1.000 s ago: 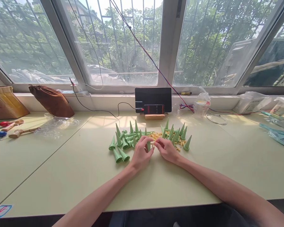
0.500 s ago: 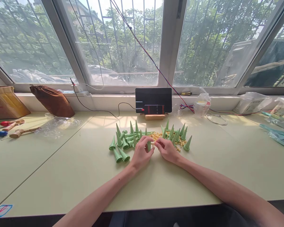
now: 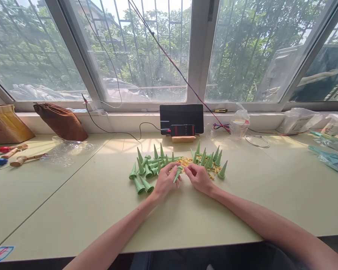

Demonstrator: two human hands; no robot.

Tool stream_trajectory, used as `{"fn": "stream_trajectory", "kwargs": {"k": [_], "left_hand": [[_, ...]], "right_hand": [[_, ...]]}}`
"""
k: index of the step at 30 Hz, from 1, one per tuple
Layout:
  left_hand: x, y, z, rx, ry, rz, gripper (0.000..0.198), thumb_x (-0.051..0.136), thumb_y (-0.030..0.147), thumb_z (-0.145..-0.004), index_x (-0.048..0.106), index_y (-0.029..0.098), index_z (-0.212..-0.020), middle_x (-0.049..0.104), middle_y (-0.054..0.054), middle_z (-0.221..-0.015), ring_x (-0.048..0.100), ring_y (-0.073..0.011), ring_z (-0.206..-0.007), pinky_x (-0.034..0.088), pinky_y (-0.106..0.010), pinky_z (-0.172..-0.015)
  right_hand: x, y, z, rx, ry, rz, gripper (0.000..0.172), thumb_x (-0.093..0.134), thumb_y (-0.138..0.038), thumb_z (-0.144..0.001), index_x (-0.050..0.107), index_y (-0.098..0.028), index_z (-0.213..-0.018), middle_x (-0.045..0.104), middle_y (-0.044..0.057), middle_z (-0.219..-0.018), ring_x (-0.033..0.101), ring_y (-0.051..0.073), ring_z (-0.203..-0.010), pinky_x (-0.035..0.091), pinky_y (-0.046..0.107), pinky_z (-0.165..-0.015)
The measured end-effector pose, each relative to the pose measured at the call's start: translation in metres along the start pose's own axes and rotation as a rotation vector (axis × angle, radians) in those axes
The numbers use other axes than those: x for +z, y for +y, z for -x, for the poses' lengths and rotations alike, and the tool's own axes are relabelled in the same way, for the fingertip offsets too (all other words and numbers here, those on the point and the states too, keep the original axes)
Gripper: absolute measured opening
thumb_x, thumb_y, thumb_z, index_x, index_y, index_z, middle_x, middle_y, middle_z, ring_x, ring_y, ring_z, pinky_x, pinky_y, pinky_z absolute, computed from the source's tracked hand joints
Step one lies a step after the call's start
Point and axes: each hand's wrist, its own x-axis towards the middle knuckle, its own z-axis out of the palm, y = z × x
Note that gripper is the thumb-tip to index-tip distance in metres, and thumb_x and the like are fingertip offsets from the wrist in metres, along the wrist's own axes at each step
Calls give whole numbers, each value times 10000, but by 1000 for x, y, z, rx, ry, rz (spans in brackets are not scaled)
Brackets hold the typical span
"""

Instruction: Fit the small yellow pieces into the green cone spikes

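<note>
My left hand (image 3: 165,180) is closed on a green plastic cone-shaped spike (image 3: 178,174), its point tilted down and its wide collar facing up and right. Beside that collar, my right hand (image 3: 197,177) is closed in a pinch; a small yellow piece seems to be at its fingertips, mostly hidden. Behind both hands lies a pile of small yellow pegs (image 3: 186,161). Several green spikes stand upright to the right, one green spike (image 3: 222,170) at the outer edge. More lie on their sides at the left, including a green spike (image 3: 147,185) with its open end showing.
A phone (image 3: 183,130) leans on a wooden stand (image 3: 183,139) before a black tablet (image 3: 181,112). Kendama toys (image 3: 22,160), a clear plastic wrapper (image 3: 64,152) and a brown pouch (image 3: 60,122) are at the left. Plastic bags (image 3: 300,120) lie at the right.
The spike in my left hand has turned from upright to tilted, its point now down toward me. My right hand stays pinched and has come slightly apart from my left fingertips.
</note>
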Motion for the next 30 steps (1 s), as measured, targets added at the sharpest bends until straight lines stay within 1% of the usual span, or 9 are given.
{"fn": "stream_trajectory", "kwargs": {"k": [2,4,7,9,11,14,16,23,30], "left_hand": [[0,1,-1,-11,16,80,256,573,348,-823,617,145,-973,614,-44,-775,613,-155,-590,501,-260,-437],[1,1,-2,-18,24,114,207,568,262,-791,616,141,-952,618,-50,-804,614,-153,-605,502,-261,-441],[1,-2,0,-18,5,61,223,567,167,-752,629,138,-964,604,-19,-702,586,-132,-585,501,-246,-476],[0,-4,1,-15,-19,-7,227,589,135,-742,640,142,-963,582,9,-630,554,-109,-551,493,-230,-503],[0,-5,2,5,-41,-51,190,622,159,-759,648,146,-947,602,3,-659,535,-94,-541,485,-222,-509],[-1,-6,2,69,-68,-76,178,664,259,-793,655,151,-934,658,-52,-870,549,-93,-582,489,-220,-489],[-1,-8,2,116,-74,-102,197,672,307,-806,658,159,-935,651,-64,-944,558,-94,-590,492,-220,-466],[1,-12,2,302,-17,-235,163,637,319,-851,678,167,-807,594,-41,-941,539,-64,-538,510,-214,-429],[2,-12,2,362,-1,-275,154,631,295,-859,689,175,-781,606,-41,-909,551,-75,-573,530,-195,-435]], "right_hand": [[0,-1,0,-12,22,20,366,473,-400,-924,442,-184,-630,364,-52,-528,306,87,-487,264,233,-479],[1,-1,0,-24,38,33,387,467,-398,-925,411,-187,-605,347,-53,-519,298,86,-485,260,233,-477],[1,1,0,-38,50,42,395,468,-393,-923,387,-189,-595,339,-54,-517,294,84,-485,255,231,-474],[1,1,-1,-46,56,46,391,471,-392,-922,386,-189,-599,340,-54,-519,294,83,-485,254,228,-472],[1,1,-1,-52,59,49,387,470,-392,-924,393,-189,-604,344,-55,-521,294,83,-485,256,227,-471],[1,0,0,-62,55,53,375,471,-387,-926,410,-189,-613,351,-55,-520,296,85,-483,258,228,-471],[1,-1,0,-72,50,56,371,471,-381,-927,417,-189,-615,354,-55,-521,299,86,-484,259,228,-473],[0,1,1,-78,26,64,373,448,-369,-943,391,-193,-619,341,-55,-533,294,89,-493,266,234,-487],[0,2,1,-72,4,63,383,430,-376,-951,389,-193,-617,334,-53,-538,287,91,-498,268,239,-493]]}}
